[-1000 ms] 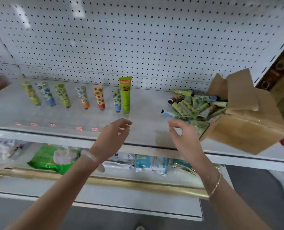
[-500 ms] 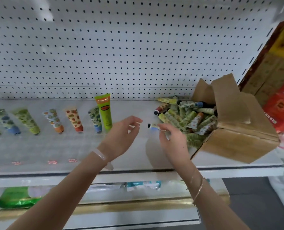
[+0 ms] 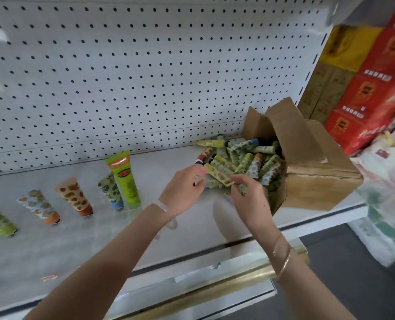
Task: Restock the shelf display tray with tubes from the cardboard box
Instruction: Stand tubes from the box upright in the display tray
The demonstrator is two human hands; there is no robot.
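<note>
We saw the cardboard box (image 3: 316,181) lying on its side at the right end of the shelf (image 3: 145,232), its flaps open toward the left and a pile of tubes (image 3: 249,158) spilling from its mouth onto the shelf. Both hands were at the near edge of that pile. Our right hand (image 3: 249,197) pinched the flat end of a yellow-green tube (image 3: 217,175) with its fingers curled. Our left hand (image 3: 182,192) had curled fingertips at the tube's other end, but we could not tell whether they gripped it. To the left, well apart from the box, a row of tubes (image 3: 76,199) stood cap-down before the pegboard (image 3: 145,77), a tall green tube (image 3: 123,179) at its right end. A clear tray (image 3: 124,210) showed only faintly at their feet. Red cartons (image 3: 376,88) were stacked beyond the shelf's right side.
</note>
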